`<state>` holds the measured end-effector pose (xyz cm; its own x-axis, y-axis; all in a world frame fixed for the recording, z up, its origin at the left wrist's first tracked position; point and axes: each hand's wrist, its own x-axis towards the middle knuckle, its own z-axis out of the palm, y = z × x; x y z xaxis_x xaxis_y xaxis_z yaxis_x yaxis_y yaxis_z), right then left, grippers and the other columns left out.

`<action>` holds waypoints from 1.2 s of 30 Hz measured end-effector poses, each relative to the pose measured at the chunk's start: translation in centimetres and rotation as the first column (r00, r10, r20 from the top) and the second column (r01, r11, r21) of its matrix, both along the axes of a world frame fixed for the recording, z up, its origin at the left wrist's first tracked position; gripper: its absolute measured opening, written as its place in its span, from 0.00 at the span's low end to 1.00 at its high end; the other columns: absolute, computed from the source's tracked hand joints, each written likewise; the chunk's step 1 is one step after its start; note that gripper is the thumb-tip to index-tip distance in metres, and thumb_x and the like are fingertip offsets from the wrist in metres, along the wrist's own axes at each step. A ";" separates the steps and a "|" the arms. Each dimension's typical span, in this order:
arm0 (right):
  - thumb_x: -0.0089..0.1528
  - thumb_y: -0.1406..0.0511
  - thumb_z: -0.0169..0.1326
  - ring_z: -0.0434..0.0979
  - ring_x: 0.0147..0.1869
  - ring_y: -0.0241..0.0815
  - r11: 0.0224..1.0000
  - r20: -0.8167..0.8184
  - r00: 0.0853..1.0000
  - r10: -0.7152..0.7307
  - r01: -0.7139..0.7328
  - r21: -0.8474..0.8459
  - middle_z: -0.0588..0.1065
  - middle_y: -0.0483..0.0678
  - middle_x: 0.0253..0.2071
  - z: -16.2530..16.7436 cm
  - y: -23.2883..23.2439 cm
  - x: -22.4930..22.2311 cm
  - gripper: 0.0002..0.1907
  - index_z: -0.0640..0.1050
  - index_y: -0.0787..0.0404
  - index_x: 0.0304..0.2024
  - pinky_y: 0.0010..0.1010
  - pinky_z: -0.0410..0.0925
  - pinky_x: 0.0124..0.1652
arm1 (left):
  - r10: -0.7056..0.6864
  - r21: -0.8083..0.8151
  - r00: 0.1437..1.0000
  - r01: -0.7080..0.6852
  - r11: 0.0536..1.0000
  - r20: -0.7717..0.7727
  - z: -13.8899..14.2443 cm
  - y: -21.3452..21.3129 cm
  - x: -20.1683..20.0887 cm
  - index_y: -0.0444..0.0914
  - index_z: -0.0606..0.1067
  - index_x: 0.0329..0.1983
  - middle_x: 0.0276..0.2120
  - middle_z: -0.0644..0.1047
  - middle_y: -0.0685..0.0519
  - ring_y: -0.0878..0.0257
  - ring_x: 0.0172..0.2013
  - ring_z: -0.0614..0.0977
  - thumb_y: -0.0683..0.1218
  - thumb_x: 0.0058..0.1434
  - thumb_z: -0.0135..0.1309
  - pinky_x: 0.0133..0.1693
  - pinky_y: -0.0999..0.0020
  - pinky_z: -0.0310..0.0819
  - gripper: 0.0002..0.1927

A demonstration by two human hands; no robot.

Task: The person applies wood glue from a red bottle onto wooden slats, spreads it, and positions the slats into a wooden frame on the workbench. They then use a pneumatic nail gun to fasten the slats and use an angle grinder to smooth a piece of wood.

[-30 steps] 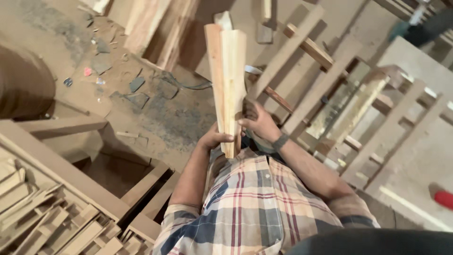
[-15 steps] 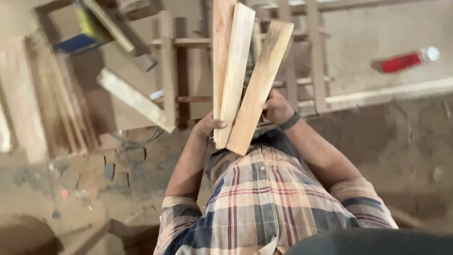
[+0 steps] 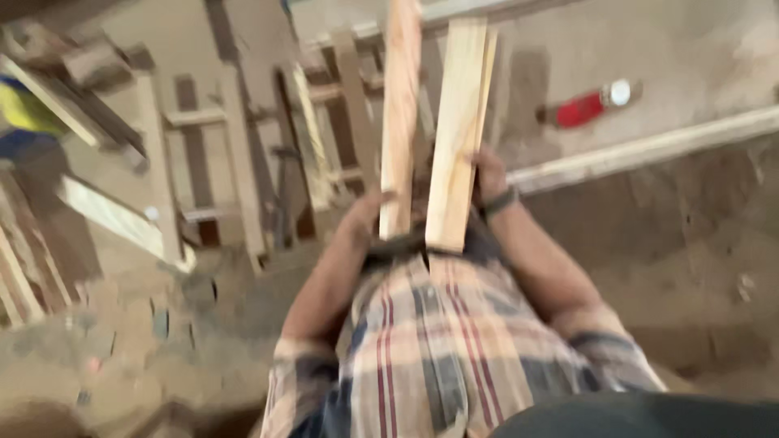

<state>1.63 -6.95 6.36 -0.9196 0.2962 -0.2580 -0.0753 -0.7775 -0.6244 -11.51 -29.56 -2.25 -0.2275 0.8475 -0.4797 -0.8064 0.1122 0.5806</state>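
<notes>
A worker's left hand and right hand are closing around two pale wooden slats, bracing their lower ends against the waist, above a dusty floor.

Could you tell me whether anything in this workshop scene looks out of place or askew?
Mildly, yes. A red bottle lies on its side on the dusty floor. The two wooden boards that the left hand and right hand hold upright are splayed apart rather than stacked flush. The picture is blurred.
</notes>
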 end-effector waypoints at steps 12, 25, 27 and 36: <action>0.57 0.65 0.60 0.80 0.56 0.48 0.974 -0.018 0.986 0.163 -0.158 0.160 0.77 0.56 0.54 5.7 12.9 2.7 0.31 0.71 0.71 0.61 0.39 0.76 0.56 | -0.192 -0.196 0.762 0.087 0.977 -0.619 8.1 16.1 6.5 0.33 0.62 0.71 0.56 0.78 0.40 0.49 0.57 0.79 0.54 0.49 0.71 0.57 0.57 0.73 0.50; 0.54 0.63 0.71 0.74 0.55 0.48 -0.009 0.281 0.959 -0.037 -0.282 0.959 0.74 0.53 0.53 -0.2 17.2 2.3 0.28 0.76 0.59 0.55 0.39 0.71 0.55 | 0.017 -0.020 0.603 -0.054 0.998 -0.798 13.7 27.0 1.8 0.39 0.54 0.76 0.65 0.70 0.46 0.51 0.63 0.73 0.52 0.35 0.79 0.63 0.53 0.67 0.67; 0.52 0.65 0.66 0.73 0.57 0.47 0.198 0.060 0.997 -0.046 -0.050 0.979 0.71 0.54 0.55 -2.7 17.4 0.9 0.36 0.66 0.66 0.60 0.36 0.72 0.55 | 0.169 0.191 0.638 -0.035 0.981 -0.752 11.5 28.0 2.0 0.37 0.62 0.73 0.62 0.75 0.46 0.52 0.64 0.76 0.49 0.42 0.81 0.66 0.54 0.72 0.57; 0.63 0.63 0.64 0.76 0.65 0.43 0.908 0.158 0.980 0.122 -0.174 0.382 0.74 0.51 0.63 -8.0 18.8 1.5 0.30 0.70 0.62 0.66 0.42 0.71 0.65 | 0.224 0.235 0.429 -0.029 0.972 -0.875 8.5 26.7 2.7 0.37 0.70 0.64 0.54 0.79 0.50 0.59 0.56 0.82 0.53 0.47 0.77 0.60 0.61 0.78 0.44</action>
